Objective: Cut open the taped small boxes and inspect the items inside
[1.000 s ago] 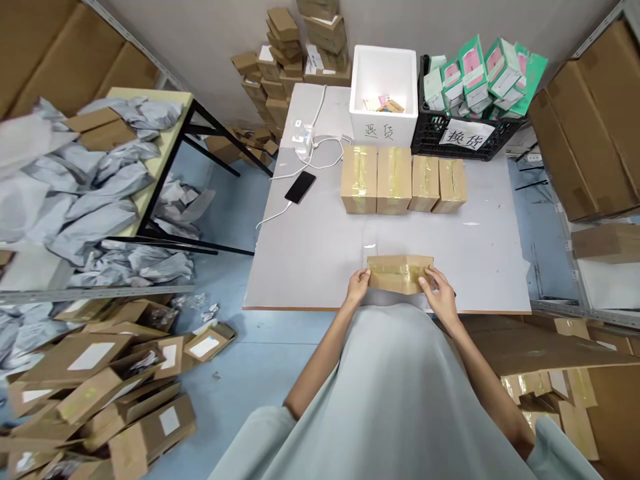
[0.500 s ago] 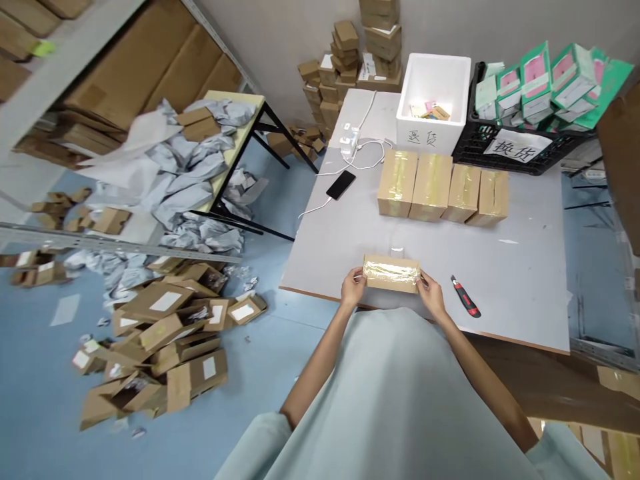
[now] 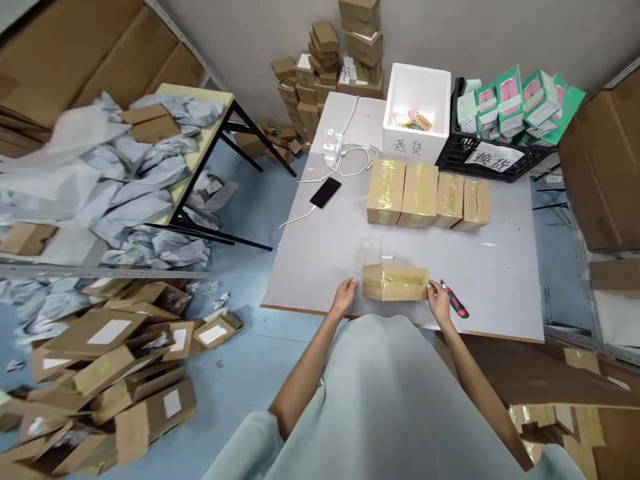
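A brown cardboard box [image 3: 406, 283] with shiny yellowish tape along it lies near the front edge of the grey table [image 3: 320, 257]. My right hand [image 3: 439, 303] pinches the right end of this box between thumb and fingers. To the left of the box, a short gap away, my left hand [image 3: 345, 295] hovers over the table edge with its fingers drawn together and nothing visible in them. A red and black utility knife [image 3: 455, 299] rests just right of my right hand.
Several taped cardboard boxes [image 3: 420, 195] stand in a row behind. Further back are a white foam box [image 3: 417, 141] and a black crate [image 3: 500, 175] of green and pink packs. A phone [image 3: 325, 193] lies at left on its cable. Opened cartons [image 3: 125, 373] cover the floor.
My left hand has let go of the box and moved away to its left. The box has turned, showing its left end, while my right hand stays on it. The view has shifted.
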The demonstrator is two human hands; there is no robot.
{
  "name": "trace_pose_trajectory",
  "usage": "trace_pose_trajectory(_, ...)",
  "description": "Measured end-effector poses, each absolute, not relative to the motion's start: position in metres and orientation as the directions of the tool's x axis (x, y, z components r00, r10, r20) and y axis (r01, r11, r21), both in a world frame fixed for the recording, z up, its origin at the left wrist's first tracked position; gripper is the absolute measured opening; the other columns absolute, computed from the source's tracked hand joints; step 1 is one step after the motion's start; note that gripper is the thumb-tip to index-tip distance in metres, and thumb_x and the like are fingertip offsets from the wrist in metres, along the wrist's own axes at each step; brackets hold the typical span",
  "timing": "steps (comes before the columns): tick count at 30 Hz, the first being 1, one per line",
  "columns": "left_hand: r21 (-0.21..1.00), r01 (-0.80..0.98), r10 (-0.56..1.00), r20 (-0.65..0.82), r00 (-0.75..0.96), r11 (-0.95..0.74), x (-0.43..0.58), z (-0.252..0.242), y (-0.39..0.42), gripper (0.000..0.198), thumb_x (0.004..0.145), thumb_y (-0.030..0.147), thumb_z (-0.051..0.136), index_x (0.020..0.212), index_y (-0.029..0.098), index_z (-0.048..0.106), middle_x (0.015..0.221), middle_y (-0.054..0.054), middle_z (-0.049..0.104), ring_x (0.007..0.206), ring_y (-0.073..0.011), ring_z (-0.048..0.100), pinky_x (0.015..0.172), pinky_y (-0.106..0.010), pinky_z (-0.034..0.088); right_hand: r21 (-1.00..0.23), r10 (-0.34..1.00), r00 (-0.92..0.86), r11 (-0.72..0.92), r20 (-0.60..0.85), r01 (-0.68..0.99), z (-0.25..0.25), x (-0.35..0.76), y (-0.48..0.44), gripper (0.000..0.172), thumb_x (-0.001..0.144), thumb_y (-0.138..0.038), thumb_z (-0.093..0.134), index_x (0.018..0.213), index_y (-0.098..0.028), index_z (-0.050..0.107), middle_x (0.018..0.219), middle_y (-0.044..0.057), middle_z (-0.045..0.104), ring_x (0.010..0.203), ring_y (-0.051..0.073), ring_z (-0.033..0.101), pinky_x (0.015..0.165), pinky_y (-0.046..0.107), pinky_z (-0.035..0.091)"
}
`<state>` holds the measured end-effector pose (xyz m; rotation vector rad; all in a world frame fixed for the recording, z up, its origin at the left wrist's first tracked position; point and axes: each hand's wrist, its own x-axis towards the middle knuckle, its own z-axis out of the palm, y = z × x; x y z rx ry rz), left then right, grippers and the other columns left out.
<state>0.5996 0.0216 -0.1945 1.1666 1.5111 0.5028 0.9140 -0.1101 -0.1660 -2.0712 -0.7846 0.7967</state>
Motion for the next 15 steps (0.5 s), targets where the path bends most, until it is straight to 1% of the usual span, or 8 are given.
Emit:
trace_pose_trajectory(2, 0.819, 0.361, 0.828, -0.531, 0.181, 0.446, 0.611, -0.191, 0.021, 0.054, 0.097, 0.075, 0.066, 0.096, 0.021, 0.077, 0.102, -0.014, 0.086, 0.099, -0.0316, 0.084, 0.085, -0.043, 0.069, -0.806, 0.7, 0.672, -0.531, -0.242, 0.262, -0.151, 0.919, -0.116, 0.085, 0.088, -0.088, 0.055, 0.121, -0.015, 0.083, 0.135, 0.031, 0.084, 0.123, 0.047, 0.082, 0.111, 0.067, 0.064)
trace_pose_trajectory(4, 0.825, 0.331, 0.799, -0.545, 0.252, 0.458, 0.623, -0.185, 0.019, 0.055, 0.095, 0.076, 0.069, 0.093, 0.022, 0.076, 0.102, -0.012, 0.086, 0.104, -0.0318, 0.083, 0.091, -0.043, 0.069, -0.823, 0.695, 0.681, -0.512, -0.23, 0.245, -0.13, 0.916, -0.119, 0.085, 0.093, -0.086, 0.056, 0.129, -0.014, 0.082, 0.143, 0.03, 0.081, 0.13, 0.046, 0.08, 0.112, 0.065, 0.065)
trace_pose_trajectory(6, 0.834, 0.312, 0.785, -0.542, 0.301, 0.456, 0.635, -0.178, 0.018, 0.053, 0.092, 0.074, 0.072, 0.093, 0.022, 0.076, 0.104, -0.012, 0.087, 0.106, -0.0315, 0.082, 0.095, -0.044, 0.068, -0.837, 0.72, 0.648, -0.497, -0.248, 0.231, -0.11, 0.905, -0.12, 0.082, 0.097, -0.084, 0.059, 0.136, -0.016, 0.081, 0.147, 0.028, 0.08, 0.135, 0.044, 0.079, 0.113, 0.063, 0.066)
trace_pose_trajectory(8, 0.837, 0.301, 0.769, -0.542, 0.339, 0.457, 0.644, -0.172, 0.019, 0.05, 0.09, 0.071, 0.075, 0.096, 0.021, 0.076, 0.103, -0.011, 0.087, 0.101, -0.0312, 0.083, 0.091, -0.044, 0.068, -0.833, 0.759, 0.591, -0.494, -0.272, 0.25, -0.093, 0.888, -0.117, 0.077, 0.1, -0.083, 0.062, 0.14, -0.02, 0.081, 0.148, 0.024, 0.08, 0.138, 0.043, 0.078, 0.116, 0.062, 0.065)
trace_pose_trajectory(11, 0.841, 0.301, 0.756, -0.538, 0.373, 0.451, 0.652, -0.162, 0.023, 0.047, 0.087, 0.066, 0.078, 0.101, 0.021, 0.078, 0.098, -0.01, 0.086, 0.091, -0.0302, 0.082, 0.082, -0.042, 0.067, -0.798, 0.793, 0.552, -0.496, -0.256, 0.342, -0.078, 0.863, -0.11, 0.073, 0.102, -0.082, 0.063, 0.142, -0.023, 0.082, 0.153, 0.021, 0.079, 0.14, 0.044, 0.077, 0.124, 0.063, 0.06)
trace_pose_trajectory(13, 0.849, 0.305, 0.765, -0.524, 0.373, 0.433, 0.649, -0.153, 0.027, 0.044, 0.086, 0.063, 0.08, 0.103, 0.022, 0.079, 0.097, -0.009, 0.085, 0.088, -0.0292, 0.081, 0.084, -0.042, 0.067, -0.776, 0.791, 0.564, -0.504, -0.238, 0.379, -0.073, 0.85, -0.103, 0.074, 0.103, -0.081, 0.061, 0.143, -0.023, 0.082, 0.155, 0.02, 0.078, 0.14, 0.044, 0.078, 0.125, 0.064, 0.058)
trace_pose_trajectory(15, 0.862, 0.314, 0.792, -0.496, 0.356, 0.398, 0.64, -0.142, 0.033, 0.042, 0.087, 0.06, 0.081, 0.106, 0.022, 0.08, 0.102, -0.01, 0.086, 0.091, -0.0291, 0.081, 0.09, -0.043, 0.066, -0.779, 0.78, 0.576, -0.511, -0.244, 0.362, -0.071, 0.839, -0.097, 0.075, 0.104, -0.081, 0.059, 0.146, -0.022, 0.08, 0.153, 0.02, 0.079, 0.136, 0.044, 0.08, 0.122, 0.063, 0.061)
